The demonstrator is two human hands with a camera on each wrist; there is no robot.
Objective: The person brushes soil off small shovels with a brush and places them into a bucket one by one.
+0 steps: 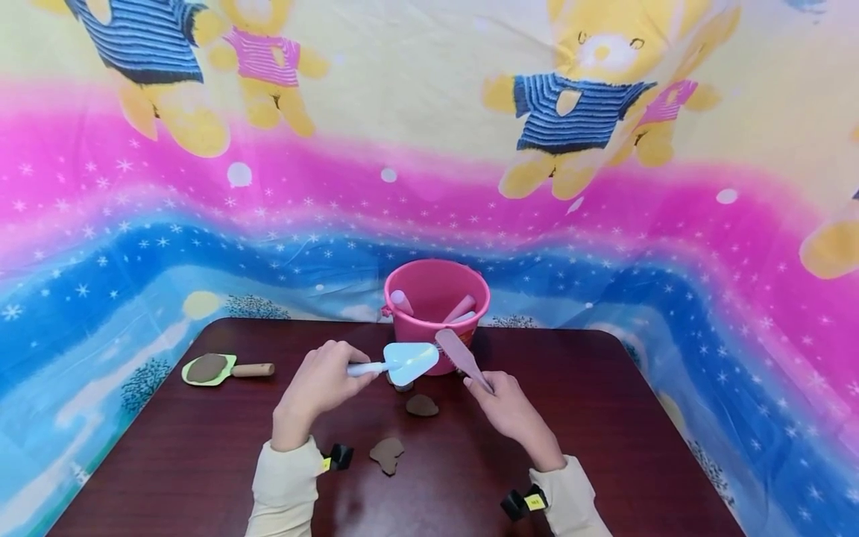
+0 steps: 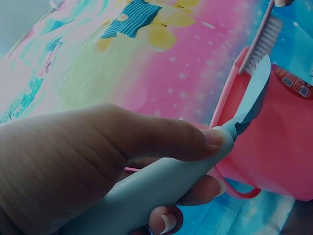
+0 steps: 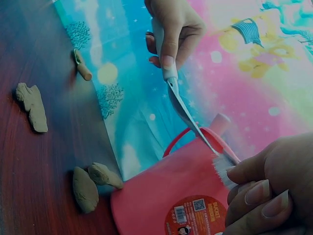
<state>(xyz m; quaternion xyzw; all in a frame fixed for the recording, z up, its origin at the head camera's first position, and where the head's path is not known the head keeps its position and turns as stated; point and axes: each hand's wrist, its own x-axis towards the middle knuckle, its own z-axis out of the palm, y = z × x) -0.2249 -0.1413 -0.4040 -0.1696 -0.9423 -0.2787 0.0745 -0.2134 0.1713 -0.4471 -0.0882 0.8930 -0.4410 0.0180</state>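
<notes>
My left hand (image 1: 324, 380) grips the handle of a light blue toy trowel (image 1: 411, 363), thumb along the top near the blade. In my right hand (image 1: 508, 403) I hold a pinkish brush (image 1: 463, 356) whose white bristles (image 2: 264, 43) face the trowel. The bristles meet the trowel blade's tip in the right wrist view. Both tools are raised in front of a pink bucket (image 1: 436, 328), which has other tool handles (image 1: 401, 301) inside it. Brown clay lumps (image 3: 85, 190) lie by the bucket's base, and a flat clay piece (image 1: 387, 455) lies nearer me.
On the table's left side a green shovel (image 1: 227, 359) with a wooden handle carries a clay piece (image 1: 206, 367). The dark red table (image 1: 604, 418) ends against a bear-patterned cloth (image 1: 376, 209) at the back.
</notes>
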